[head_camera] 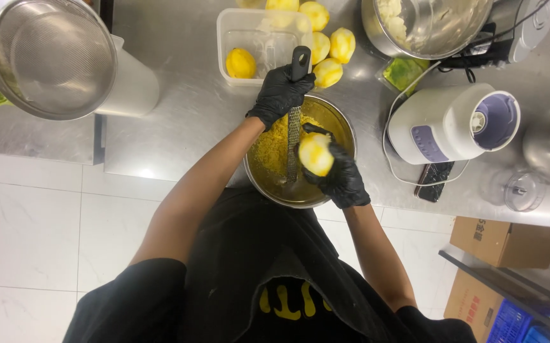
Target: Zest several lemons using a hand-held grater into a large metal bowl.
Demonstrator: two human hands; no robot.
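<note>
step in hand: zesting, by the look of it; a lemon (pixel 316 153) is held against a long narrow grater (pixel 293 136) over a steel bowl (pixel 345 127) already well filled with yellow zest (pixel 268 149).
next move calls for: as a judgement, a light stroke of the lemon along the blade, turning the fruit to a patch with yellow skin left, and keeping the grater's tip planted in the bowl.
left hand (pixel 281 92): in a black glove, fingers (pixel 273 86) wrapped fully round the grater's black handle (pixel 300 60), which sticks up past the bowl's far rim.
right hand (pixel 341 178): in a black glove, fingers curled closely around the lemon from below and behind, pressing it to the grater's right side.
where the lemon is: above the middle of the bowl, touching the blade.
bowl: on the steel table (pixel 179 121), at its near edge, just in front of the person.
nearby: a clear plastic tub (pixel 230 32) with one whole lemon (pixel 240 63) inside; several pale, already stripped lemons (pixel 329 54) just beside it; a white electric grinder (pixel 446 124) lying to the right.
</note>
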